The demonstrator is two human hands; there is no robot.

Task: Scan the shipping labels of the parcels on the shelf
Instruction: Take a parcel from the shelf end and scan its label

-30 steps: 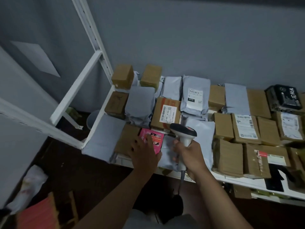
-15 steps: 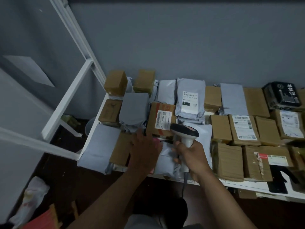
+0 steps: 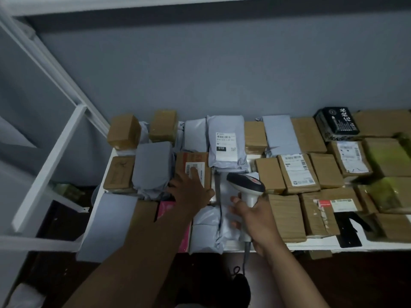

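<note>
**Scanner held over the parcels, left hand on a labelled box**

Here, in the lower centre of the frame, the right hand [image 3: 255,216] has its fingers curled around the handle of a barcode scanner [image 3: 245,185], and the scanner head points up-left over a white mailer bag [image 3: 209,227] at the front edge of the white shelf [image 3: 311,244]. Just left of it a pink parcel [image 3: 165,207] lies partly under the left forearm. Further in, the left hand [image 3: 191,190] lies flat with straight fingers on a brown box [image 3: 193,163], and the fingertips cover part of its shipping label [image 3: 195,168]. Behind, in the middle of the frame, a grey bag [image 3: 225,143] shows a white label marked 010. At the far upper right sits a black box [image 3: 337,123].
</note>
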